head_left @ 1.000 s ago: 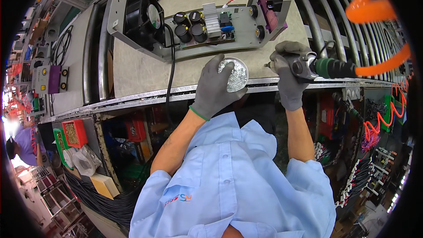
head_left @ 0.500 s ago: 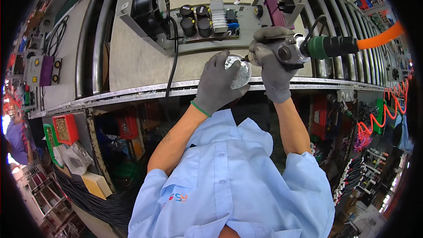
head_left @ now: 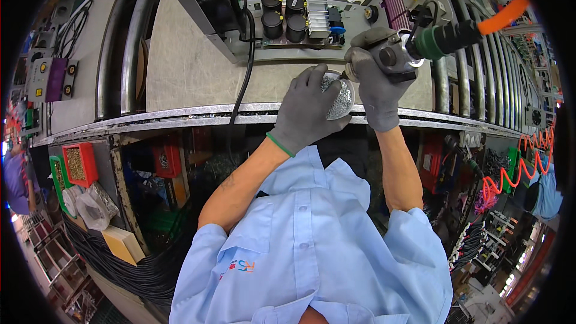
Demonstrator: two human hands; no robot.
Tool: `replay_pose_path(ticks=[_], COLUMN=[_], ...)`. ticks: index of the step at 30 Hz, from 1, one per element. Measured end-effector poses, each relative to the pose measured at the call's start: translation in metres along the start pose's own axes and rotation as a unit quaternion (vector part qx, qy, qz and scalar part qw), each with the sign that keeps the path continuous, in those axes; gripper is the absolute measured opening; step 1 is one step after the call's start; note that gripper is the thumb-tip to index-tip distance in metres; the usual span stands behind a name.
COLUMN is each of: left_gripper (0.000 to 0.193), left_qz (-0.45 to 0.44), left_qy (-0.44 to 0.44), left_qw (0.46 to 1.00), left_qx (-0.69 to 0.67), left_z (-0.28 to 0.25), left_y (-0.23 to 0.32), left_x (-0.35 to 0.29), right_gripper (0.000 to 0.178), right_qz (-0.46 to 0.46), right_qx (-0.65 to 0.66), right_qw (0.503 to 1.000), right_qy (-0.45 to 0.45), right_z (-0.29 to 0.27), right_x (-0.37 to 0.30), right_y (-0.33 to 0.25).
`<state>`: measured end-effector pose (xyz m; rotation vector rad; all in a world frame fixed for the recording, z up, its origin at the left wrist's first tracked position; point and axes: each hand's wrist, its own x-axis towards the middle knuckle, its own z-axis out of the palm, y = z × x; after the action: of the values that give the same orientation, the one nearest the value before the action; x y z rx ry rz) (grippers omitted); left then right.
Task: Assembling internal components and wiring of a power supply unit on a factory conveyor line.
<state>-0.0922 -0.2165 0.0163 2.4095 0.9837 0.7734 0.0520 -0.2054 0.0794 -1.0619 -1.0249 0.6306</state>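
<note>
My left hand [head_left: 309,111], in a grey glove, holds a small clear cup of silvery screws [head_left: 339,96] at the near edge of the workbench [head_left: 186,72]. My right hand [head_left: 379,87], also gloved, grips a powered screwdriver [head_left: 414,48] with a green collar and an orange coiled hose [head_left: 501,9]. The screwdriver's tip points down into the cup. Just beyond both hands lies an open electronic assembly [head_left: 288,21] with a black fan, black capacitors and a finned heatsink on a grey chassis.
A black cable [head_left: 243,78] runs from the assembly over the bench edge. Roller rails [head_left: 129,42] flank the bench on both sides. Below the left edge hang red bins of small parts [head_left: 78,162]. Orange coiled hoses [head_left: 510,171] hang at the right.
Both hands and the screwdriver have shifted a little left and nearer in the picture. The screwdriver's tip has come down to the cup in my left hand.
</note>
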Motion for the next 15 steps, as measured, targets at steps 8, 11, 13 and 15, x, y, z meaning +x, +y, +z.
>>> replay_pose_path(ticks=[8,11,13,15], left_gripper=[0.066,0.065,0.064,0.064], left_qz=[-0.015,-0.012,-0.005,0.0], left_qy=[0.002,0.017,0.008,0.009], left_qw=[1.0,1.0,1.0,1.0], left_qx=[-0.017,-0.015,-0.016,-0.017], left_z=[0.0,0.0,-0.001,-0.002], left_y=[0.0,0.001,0.0,0.0], left_x=[-0.001,0.0,0.0,0.0], right_gripper=[0.022,0.021,0.021,0.02], right_qz=[-0.001,0.005,-0.109,-0.117], right_qx=[0.033,0.045,0.07,0.062], right_qw=[0.999,0.996,0.991,0.989], right_qy=[0.037,0.071,0.044,0.059], right_z=[0.001,0.007,0.012,0.015], right_x=[0.013,0.03,0.047,0.055], right_y=[-0.033,-0.033,-0.024,-0.013])
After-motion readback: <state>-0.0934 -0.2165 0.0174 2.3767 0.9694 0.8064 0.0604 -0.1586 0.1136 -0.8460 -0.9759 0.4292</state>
